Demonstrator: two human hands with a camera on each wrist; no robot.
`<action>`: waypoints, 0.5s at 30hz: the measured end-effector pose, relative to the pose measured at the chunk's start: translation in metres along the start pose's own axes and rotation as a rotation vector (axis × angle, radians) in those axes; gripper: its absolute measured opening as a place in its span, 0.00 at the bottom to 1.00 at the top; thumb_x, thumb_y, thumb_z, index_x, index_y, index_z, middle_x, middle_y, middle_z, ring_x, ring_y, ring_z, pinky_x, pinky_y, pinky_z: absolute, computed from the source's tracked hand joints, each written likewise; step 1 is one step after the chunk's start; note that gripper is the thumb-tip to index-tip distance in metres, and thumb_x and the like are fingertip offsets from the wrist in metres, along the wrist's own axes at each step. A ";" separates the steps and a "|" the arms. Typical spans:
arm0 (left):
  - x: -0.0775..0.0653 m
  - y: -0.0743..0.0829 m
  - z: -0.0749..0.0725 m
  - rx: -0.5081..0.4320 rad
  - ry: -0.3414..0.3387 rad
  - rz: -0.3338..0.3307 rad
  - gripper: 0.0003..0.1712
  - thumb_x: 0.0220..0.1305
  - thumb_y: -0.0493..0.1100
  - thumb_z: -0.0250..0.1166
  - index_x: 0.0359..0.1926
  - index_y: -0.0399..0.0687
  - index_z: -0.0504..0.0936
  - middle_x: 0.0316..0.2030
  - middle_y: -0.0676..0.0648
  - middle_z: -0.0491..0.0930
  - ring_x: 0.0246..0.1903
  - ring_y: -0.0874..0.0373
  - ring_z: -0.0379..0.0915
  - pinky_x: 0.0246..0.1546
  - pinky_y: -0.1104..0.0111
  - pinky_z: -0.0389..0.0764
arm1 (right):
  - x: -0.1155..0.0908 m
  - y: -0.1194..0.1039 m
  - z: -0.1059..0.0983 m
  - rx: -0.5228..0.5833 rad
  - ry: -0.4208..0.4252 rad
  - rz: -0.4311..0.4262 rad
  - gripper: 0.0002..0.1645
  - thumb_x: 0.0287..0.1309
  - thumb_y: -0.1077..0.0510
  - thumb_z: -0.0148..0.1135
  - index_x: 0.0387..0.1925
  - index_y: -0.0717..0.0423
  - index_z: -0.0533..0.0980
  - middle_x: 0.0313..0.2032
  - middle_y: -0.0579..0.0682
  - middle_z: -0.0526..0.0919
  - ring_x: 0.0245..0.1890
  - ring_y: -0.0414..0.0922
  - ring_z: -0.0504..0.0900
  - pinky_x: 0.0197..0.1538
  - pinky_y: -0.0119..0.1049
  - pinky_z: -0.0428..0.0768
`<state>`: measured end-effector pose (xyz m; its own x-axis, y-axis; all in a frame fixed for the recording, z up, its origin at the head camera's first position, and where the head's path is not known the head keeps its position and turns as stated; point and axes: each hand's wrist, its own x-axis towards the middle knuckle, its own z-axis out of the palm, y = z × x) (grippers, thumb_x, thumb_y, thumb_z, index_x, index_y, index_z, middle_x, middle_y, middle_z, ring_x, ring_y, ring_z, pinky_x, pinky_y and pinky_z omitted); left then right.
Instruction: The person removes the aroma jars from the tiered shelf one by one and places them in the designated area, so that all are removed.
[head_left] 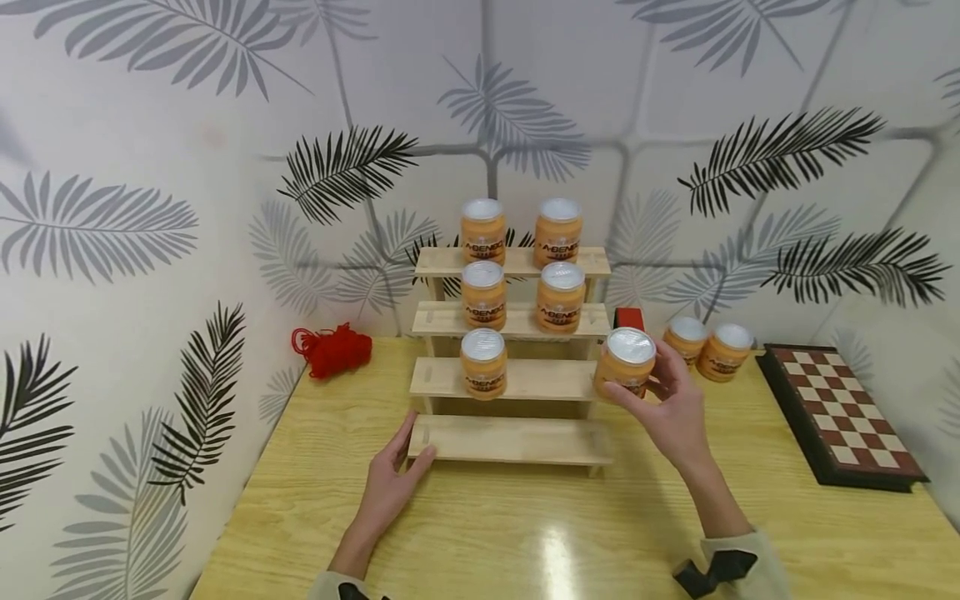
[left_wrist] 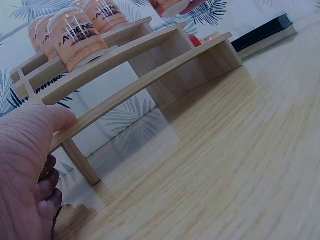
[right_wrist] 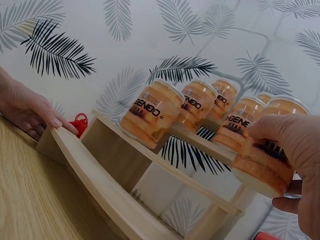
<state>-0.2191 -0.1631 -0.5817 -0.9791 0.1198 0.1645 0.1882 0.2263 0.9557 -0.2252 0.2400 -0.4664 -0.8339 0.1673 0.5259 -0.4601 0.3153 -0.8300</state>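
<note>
My right hand (head_left: 678,414) grips an orange jar (head_left: 627,360) with a silvery lid, thumb on the near side. In the head view the jar overlaps the right end of the second step from the bottom. The stepped wooden shelf (head_left: 513,439) bears several like jars: a pair on each of the two upper steps and one jar (head_left: 483,364) at the left of the second-lowest step. At the left end of the bottom step, my left hand (head_left: 393,469) holds the shelf, thumb over the board (left_wrist: 62,117) and fingers curled below its edge in the left wrist view.
Two more orange jars (head_left: 724,353) stand on the table behind my right hand, near a red and black box (head_left: 628,318). A chessboard (head_left: 843,408) lies at the right. Red yarn (head_left: 339,352) lies at the back left by the leaf-patterned wall (head_left: 225,275).
</note>
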 end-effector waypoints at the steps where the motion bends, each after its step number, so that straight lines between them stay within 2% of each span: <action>1: 0.000 0.000 0.000 -0.001 0.003 0.000 0.44 0.74 0.50 0.68 0.83 0.47 0.57 0.80 0.47 0.56 0.78 0.53 0.53 0.75 0.53 0.58 | 0.000 0.000 -0.003 -0.004 0.000 0.001 0.50 0.48 0.75 0.79 0.73 0.58 0.70 0.52 0.37 0.82 0.50 0.35 0.81 0.48 0.23 0.81; 8: 0.000 -0.001 0.000 -0.008 0.011 0.004 0.43 0.75 0.48 0.67 0.82 0.47 0.58 0.80 0.47 0.57 0.78 0.53 0.54 0.75 0.53 0.57 | 0.003 0.004 -0.021 -0.040 0.023 0.023 0.50 0.48 0.75 0.79 0.73 0.55 0.71 0.52 0.34 0.82 0.51 0.34 0.81 0.50 0.22 0.80; 15: 0.000 0.000 0.000 -0.017 -0.001 0.004 0.43 0.75 0.48 0.67 0.82 0.47 0.57 0.80 0.46 0.55 0.78 0.53 0.52 0.75 0.53 0.56 | 0.006 0.005 -0.041 -0.040 0.063 0.034 0.49 0.49 0.75 0.78 0.72 0.54 0.72 0.52 0.37 0.82 0.51 0.36 0.81 0.50 0.21 0.81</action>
<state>-0.2191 -0.1631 -0.5819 -0.9783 0.1215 0.1681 0.1908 0.2094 0.9590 -0.2198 0.2811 -0.4597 -0.8275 0.2371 0.5089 -0.4180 0.3450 -0.8404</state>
